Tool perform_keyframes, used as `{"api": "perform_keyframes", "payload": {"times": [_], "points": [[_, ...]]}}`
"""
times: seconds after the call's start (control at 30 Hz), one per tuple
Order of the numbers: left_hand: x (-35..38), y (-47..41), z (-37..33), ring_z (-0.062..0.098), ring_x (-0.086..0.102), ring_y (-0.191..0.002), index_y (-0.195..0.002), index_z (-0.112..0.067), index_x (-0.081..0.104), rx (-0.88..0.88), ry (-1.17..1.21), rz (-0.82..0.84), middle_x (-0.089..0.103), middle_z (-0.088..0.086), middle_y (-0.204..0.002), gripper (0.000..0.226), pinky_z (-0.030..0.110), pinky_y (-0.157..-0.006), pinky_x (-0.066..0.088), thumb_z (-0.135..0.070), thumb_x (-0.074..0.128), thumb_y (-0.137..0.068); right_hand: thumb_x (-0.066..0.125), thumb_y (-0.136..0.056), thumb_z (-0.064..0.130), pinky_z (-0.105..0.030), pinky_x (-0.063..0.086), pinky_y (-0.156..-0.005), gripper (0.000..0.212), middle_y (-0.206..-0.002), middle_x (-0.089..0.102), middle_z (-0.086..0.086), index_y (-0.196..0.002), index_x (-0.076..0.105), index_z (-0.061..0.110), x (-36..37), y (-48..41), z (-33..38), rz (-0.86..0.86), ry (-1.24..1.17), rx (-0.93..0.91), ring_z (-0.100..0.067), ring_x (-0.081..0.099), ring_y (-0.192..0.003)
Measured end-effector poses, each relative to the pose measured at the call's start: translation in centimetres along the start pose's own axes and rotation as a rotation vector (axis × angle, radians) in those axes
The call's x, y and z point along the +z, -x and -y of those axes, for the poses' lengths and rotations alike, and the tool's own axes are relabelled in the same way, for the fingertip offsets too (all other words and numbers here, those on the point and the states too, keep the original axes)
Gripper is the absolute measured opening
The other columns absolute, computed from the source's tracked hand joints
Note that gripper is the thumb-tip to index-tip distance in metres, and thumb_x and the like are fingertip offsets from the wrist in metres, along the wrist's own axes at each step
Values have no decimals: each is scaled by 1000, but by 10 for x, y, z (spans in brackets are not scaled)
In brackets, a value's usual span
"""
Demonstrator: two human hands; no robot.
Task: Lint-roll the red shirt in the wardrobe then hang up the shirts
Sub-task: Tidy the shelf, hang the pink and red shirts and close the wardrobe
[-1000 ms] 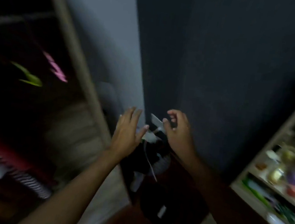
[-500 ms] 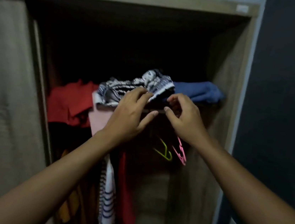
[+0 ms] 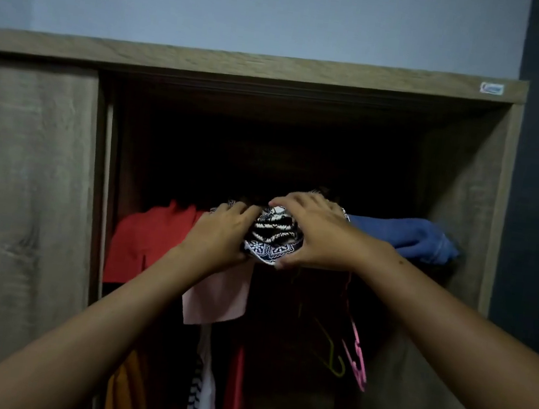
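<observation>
Both hands had closed on the black-and-white patterned garment [image 3: 271,235] since half a second earlier, when they only reached toward it. The left hand [image 3: 220,235] gripped its left side with curled fingers; the right hand [image 3: 318,237] clamped over its top, thumb beneath. The red shirt [image 3: 151,241] lay unmoved in the wardrobe [image 3: 244,65], just left of the left hand. The blue garment [image 3: 403,234] remained to the right.

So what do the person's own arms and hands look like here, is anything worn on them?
Both arms are bare as far as the frame shows: no sleeve reaches the left forearm or the right forearm. The left hand and right hand are bare too, with no gloves, and no watch, bracelet or ring shows on them. The dim light could hide something small.
</observation>
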State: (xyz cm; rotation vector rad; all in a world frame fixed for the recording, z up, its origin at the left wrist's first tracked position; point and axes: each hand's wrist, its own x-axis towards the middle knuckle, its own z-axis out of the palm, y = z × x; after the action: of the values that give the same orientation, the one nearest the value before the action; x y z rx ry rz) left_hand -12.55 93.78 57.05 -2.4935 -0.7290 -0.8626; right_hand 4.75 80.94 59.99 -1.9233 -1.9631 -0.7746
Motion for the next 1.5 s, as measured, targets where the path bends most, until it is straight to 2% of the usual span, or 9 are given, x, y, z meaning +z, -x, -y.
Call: {"api": "perform_keyframes", "payload": {"times": [0.17,0.43,0.53,0.6,0.8,1.0,1.13,1.33,1.5], "points": [[-12,-13,9,29,63,-106,-125,-23,55,1,30,-19,62,1,-116,45,43,-80,55,-37,67,-83,75,-58,66,-51,36,-109,107,-147,40,7,-147,21,42,-2,-5,2,45,57,-1,-21,35,-135],[-26,-26,10,28,61,-111,-124,-23,56,-76,83,19,63,2,-119,44,40,-85,53,-28,65,-81,70,-80,47,-43,55,-82,43,-109,63,1,-117,55,30,-20,-27,4,-5,31,68,-25,61,-105],[-28,-30,8,30,61,-113,-128,-22,55,-87,104,25,61,5,-121,46,42,-89,53,-27,65,-83,71,-72,53,-49,56,-85,38,-103,63,-1,-102,56,36,-26,-37,-3,37,16,176,-31,61,-102],[-28,-31,4,32,60,-114,-132,-22,54,-86,76,66,59,7,-122,46,43,-90,53,-31,64,-87,72,-70,53,-42,56,-82,36,-104,65,-1,-97,58,34,-29,-38,-9,72,8,239,-31,63,-99],[-31,-35,-9,40,62,-111,-128,-21,53,-143,4,103,57,12,-121,35,43,-85,50,-24,56,-93,71,-81,26,-35,49,-68,24,-105,64,-5,-103,61,24,-32,-31,-7,-25,98,281,-32,65,-96],[-57,-63,-36,47,61,-104,-118,-8,55,-172,110,-62,54,19,-116,26,48,-83,49,-8,55,-91,72,-77,15,-27,50,-58,12,-82,70,-2,-82,63,20,-44,-25,-34,-274,-442,430,-21,68,-77],[-66,-86,-73,51,59,-105,-118,-5,53,-147,241,-161,49,21,-120,28,51,-87,48,-5,60,-90,68,-70,2,-38,61,-57,22,-78,73,-4,-80,66,21,-50,-12,-59,-494,-750,565,-26,73,-72],[-60,-121,-127,50,61,-94,-120,-9,52,-43,349,-317,46,19,-118,31,52,-79,50,-6,62,-91,53,-68,-11,-25,45,-73,46,-95,67,-6,-100,69,18,-72,30,-97,-782,-285,505,-26,65,-88],[-40,-132,-144,43,56,-105,-126,-11,52,155,253,-246,45,20,-125,36,49,-87,47,-7,59,-91,60,-85,2,-32,48,-83,32,-115,57,-13,-115,63,14,-72,68,-120,-599,92,357,-31,60,-98]]}}
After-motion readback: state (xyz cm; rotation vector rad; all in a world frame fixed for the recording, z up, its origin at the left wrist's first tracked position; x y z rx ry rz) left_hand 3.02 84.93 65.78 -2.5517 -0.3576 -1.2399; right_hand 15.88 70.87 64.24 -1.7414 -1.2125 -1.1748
